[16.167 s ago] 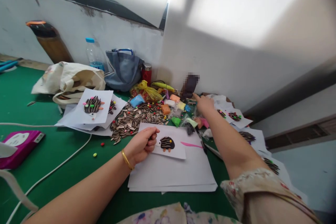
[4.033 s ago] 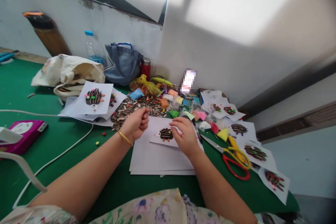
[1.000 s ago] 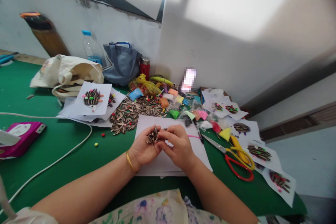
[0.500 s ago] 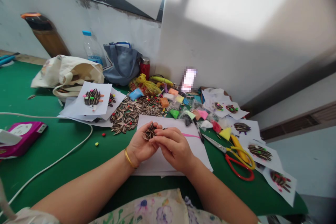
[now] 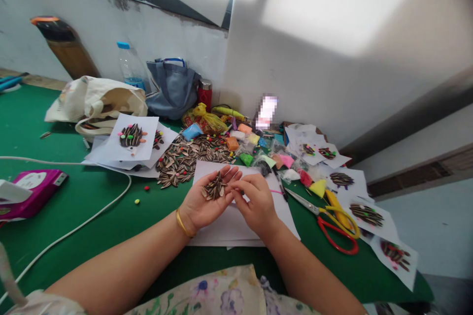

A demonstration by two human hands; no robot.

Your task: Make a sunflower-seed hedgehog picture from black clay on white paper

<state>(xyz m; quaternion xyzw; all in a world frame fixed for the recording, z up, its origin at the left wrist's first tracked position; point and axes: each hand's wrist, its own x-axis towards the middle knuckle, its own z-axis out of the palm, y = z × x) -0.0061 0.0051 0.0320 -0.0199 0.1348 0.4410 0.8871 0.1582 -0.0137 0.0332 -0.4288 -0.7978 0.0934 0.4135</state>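
Sunflower seeds [image 5: 214,188] could spill if the flat left hand [image 5: 201,206] tips; I can't tell if the right hand [image 5: 257,204] holds any.

The left hand [image 5: 202,207] cups palm-up beside the pinching right hand [image 5: 257,205].

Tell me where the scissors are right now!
In the head view, the scissors lie on the green table at the right, between the white paper under the right hand and the seed pictures.
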